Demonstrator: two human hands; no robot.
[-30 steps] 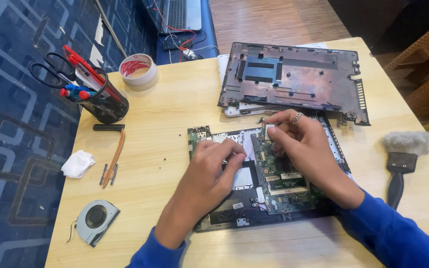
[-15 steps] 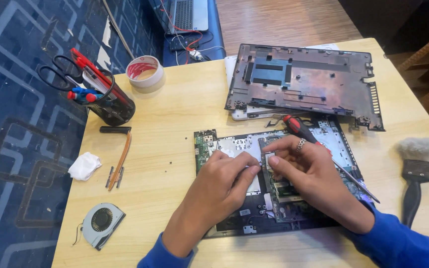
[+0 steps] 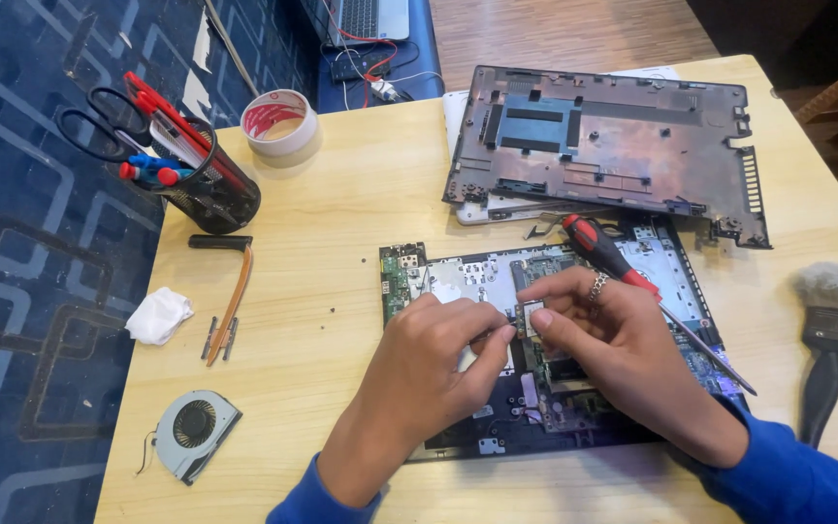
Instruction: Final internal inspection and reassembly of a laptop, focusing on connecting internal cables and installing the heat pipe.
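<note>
Wood table (image 3: 341,243): L hand (image 3: 419,374) pinching laptop board (image 3: 497,281), R hand (image 3: 623,340) gripping screwdriver (image 3: 603,247).

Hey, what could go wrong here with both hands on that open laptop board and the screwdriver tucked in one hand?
The screwdriver in the right hand lies across the laptop board; its tip could scrape parts. The small piece pinched by the left hand might slip or bend.
</note>
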